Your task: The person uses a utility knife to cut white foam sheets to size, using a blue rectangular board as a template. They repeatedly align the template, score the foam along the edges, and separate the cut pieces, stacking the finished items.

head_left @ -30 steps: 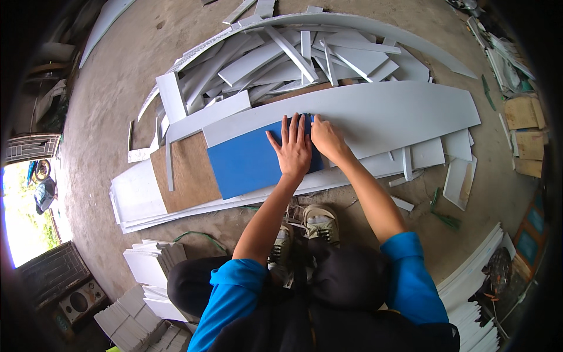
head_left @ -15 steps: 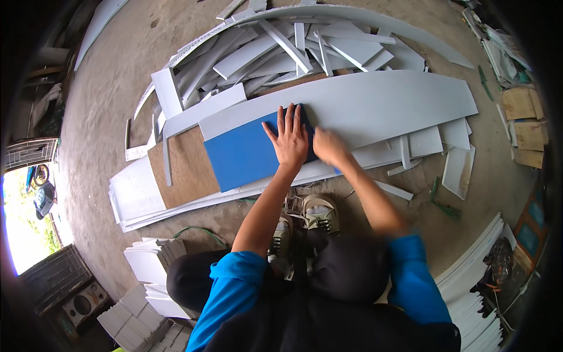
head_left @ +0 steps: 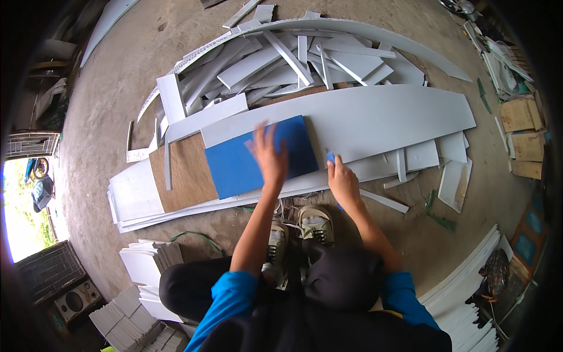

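Note:
A blue rectangular panel (head_left: pixel 234 170) lies on a long white board (head_left: pixel 375 120), beside a brown wooden piece (head_left: pixel 183 172). Over the panel hovers my left hand (head_left: pixel 270 157), fingers spread and slightly blurred, holding nothing; whether it touches the surface I cannot tell. To the right of the panel, my right hand (head_left: pixel 345 183) is closed around a blue-handled utility knife (head_left: pixel 331 158). The knife's thin tip points away from me, above the white board, and the blue end of its handle shows below my hand.
Beyond the board is a heap of white offcuts (head_left: pixel 275 64), edged by a long curved strip (head_left: pixel 375 32). Stacked white pieces (head_left: pixel 149 261) stand at near left, more cut boards (head_left: pixel 469 276) at near right. Cardboard boxes (head_left: pixel 522 115) sit far right. Green strapping (head_left: pixel 437 214) lies on the floor.
My left hand has lifted off its flat press on the blue panel and shifted left. My right hand has come nearer to me, bringing the knife into clear sight.

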